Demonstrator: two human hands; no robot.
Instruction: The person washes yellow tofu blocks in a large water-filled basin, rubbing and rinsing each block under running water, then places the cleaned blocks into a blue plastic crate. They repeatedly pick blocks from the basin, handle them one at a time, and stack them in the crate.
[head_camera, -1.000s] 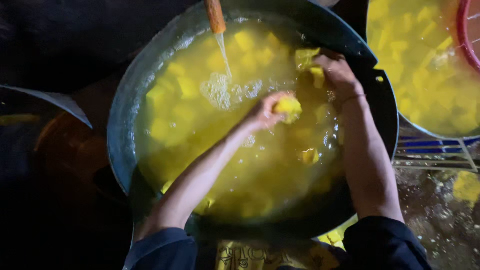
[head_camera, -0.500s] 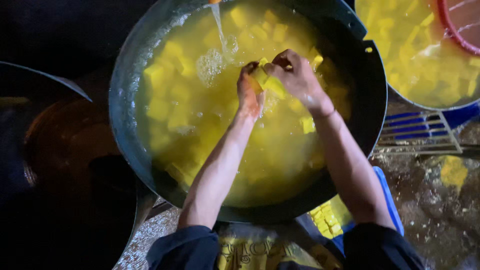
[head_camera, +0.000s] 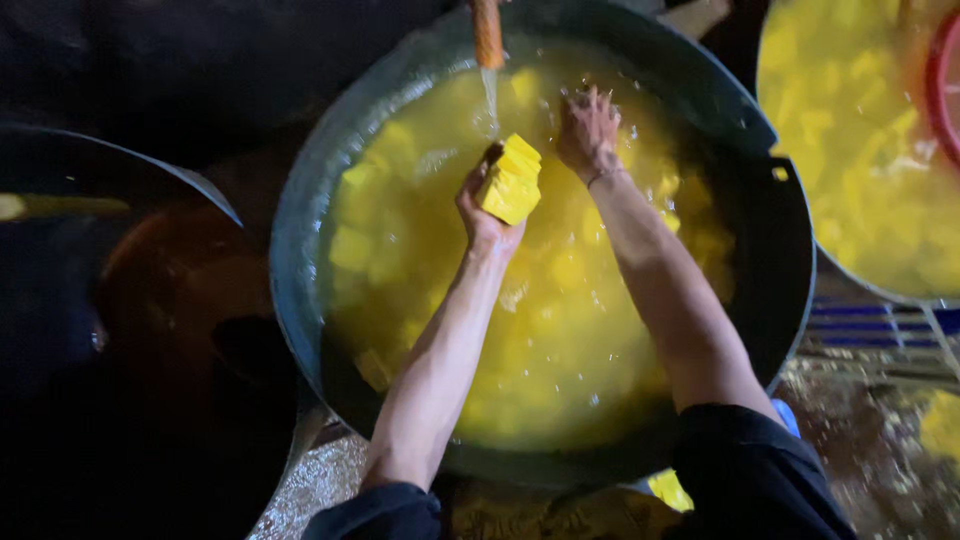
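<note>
A big dark round basin (head_camera: 300, 200) holds yellow water with several yellow blocks floating in it. My left hand (head_camera: 484, 212) is raised above the water and grips a stack of yellow blocks (head_camera: 512, 180). Farther right, my right hand (head_camera: 588, 132) reaches down to the water surface with fingers spread; I cannot tell whether it holds anything under the water. An orange hose end (head_camera: 488, 30) at the top pours a thin stream of water into the basin just beside the stack.
A second basin (head_camera: 800, 240) of yellow liquid and blocks stands at the upper right, with a red basket rim (head_camera: 936, 90) at its edge. A blue and metal rack (head_camera: 880, 330) lies at the right. Dark containers (head_camera: 150, 300) fill the left side.
My hands met over the water half a second ago. Now my left hand has lifted a stack of yellow blocks clear, and my right hand has gone back to the water near the stream.
</note>
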